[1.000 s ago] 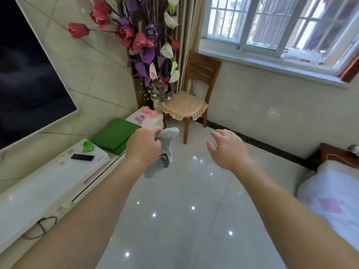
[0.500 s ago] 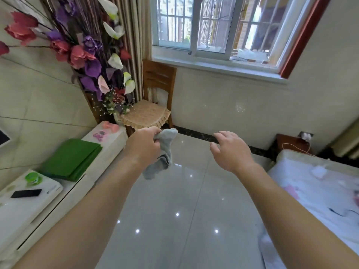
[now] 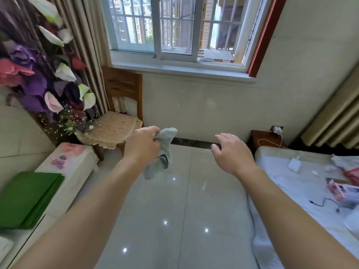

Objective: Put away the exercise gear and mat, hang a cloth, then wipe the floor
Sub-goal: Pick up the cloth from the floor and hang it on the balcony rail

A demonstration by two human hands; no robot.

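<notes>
cataloguing progress at this moment, item by item.

left grip point(image 3: 143, 148): fingers curled tight round the upper part of a grey-blue cloth point(image 3: 164, 150). the rest of the cloth hangs free below the grip, clear of the floor and touching nothing else.

right grip point(image 3: 231, 154): fingers spread and loosely bent, holding nothing. it is level with the left grip and apart from the cloth.

mat point(image 3: 29, 199): green, folded flat, lying on the white tabletop point(image 3: 77, 171) to the left of and below the left grip. judged put away.

exercise gear point(image 3: 72, 149): a small pink piece, blurred, on the far end of the same tabletop, left of the left grip and beyond the mat. a pink-purple item point(image 3: 58, 163) lies between it and the mat. judged likely put away, though what each piece is cannot be told.

cloth hanging: judged not done for this cloth, since it is in hand. no hook, rail or hung cloth shows. whether this cloth is meant for hanging or for wiping cannot be told.

floor point(image 3: 174, 210): pale glossy tile with bright glints, below and ahead of both grips. wiping judged not yet begun, as the cloth is up in the air.

also present: wooden chair point(image 3: 121, 86) with a cushion, beyond the left grip; bed point(image 3: 303, 181) to the right of the right grip, with small loose items on it.
</notes>
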